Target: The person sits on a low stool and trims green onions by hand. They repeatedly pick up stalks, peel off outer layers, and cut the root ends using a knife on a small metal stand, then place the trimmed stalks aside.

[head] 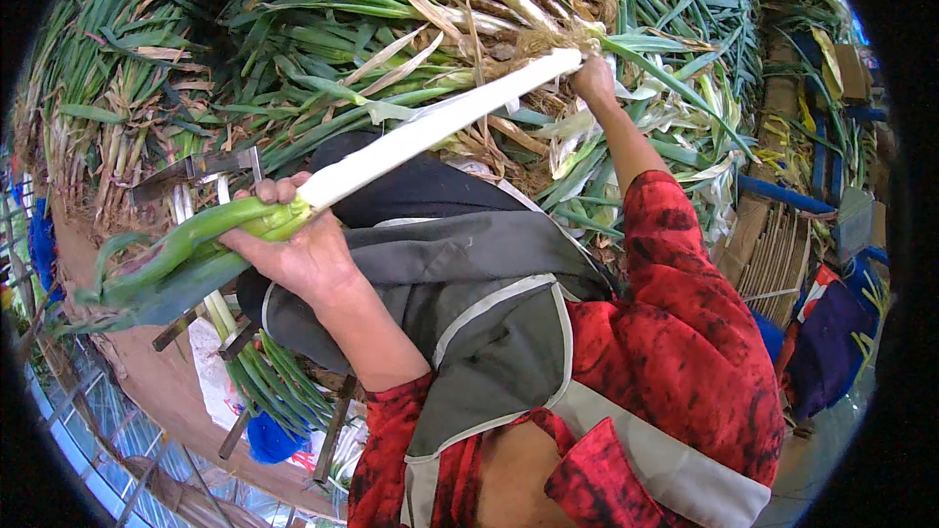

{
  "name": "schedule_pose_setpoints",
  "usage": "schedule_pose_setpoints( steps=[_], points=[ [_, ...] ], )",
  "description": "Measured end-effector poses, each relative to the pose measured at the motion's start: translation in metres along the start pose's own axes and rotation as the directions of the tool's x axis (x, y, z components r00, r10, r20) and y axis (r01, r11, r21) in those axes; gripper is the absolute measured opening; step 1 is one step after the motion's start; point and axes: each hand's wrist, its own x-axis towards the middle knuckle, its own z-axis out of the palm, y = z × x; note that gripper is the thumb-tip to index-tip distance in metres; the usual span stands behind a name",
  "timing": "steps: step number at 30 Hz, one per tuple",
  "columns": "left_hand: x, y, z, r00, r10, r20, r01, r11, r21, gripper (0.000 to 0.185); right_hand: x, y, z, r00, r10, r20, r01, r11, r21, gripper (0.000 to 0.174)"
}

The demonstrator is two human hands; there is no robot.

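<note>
A long leek with a smooth white shaft (433, 121) stretches diagonally across my lap. Around its green upper part my left hand (301, 246) is closed, with the leaves sticking out past my thumb at the left. My right hand (593, 77) is at the white end, fingers bent; a green leaf strip (675, 95) extends from beside it to the right. What its fingers grip is partly hidden. Just above lie untrimmed leeks with tangled roots (543, 40) and dry leaves. Under and right of my right forearm are loose peeled leaves (579, 154).
Piled leeks (125, 88) fill the far side and left. A metal rack (235, 161) stands beside my left hand, with cleaned green stalks (282, 381) among its bars. Flattened cardboard (774, 257), a blue bar (785, 194) and a dark purple cloth item (829, 345) are at the right.
</note>
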Motion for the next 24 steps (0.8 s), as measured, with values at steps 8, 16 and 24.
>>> schedule_pose_setpoints(
  steps=[8,16,24],
  points=[
    [-0.016,0.012,0.030,0.989,-0.033,0.146,0.038,0.999,-0.028,0.038,0.032,0.128,-0.007,0.980,-0.070,-0.187,0.072,0.997,0.003,0.040],
    [-0.023,-0.001,0.035,0.991,-0.010,0.134,0.010,1.000,-0.001,0.036,0.031,0.159,-0.049,0.951,0.302,-0.071,-0.310,0.932,-0.186,0.040],
    [0.014,0.056,0.015,0.969,0.131,0.209,-0.096,0.980,-0.172,0.046,-0.005,0.268,-0.111,0.930,0.257,0.261,-0.121,0.889,-0.442,0.058]
  ],
)
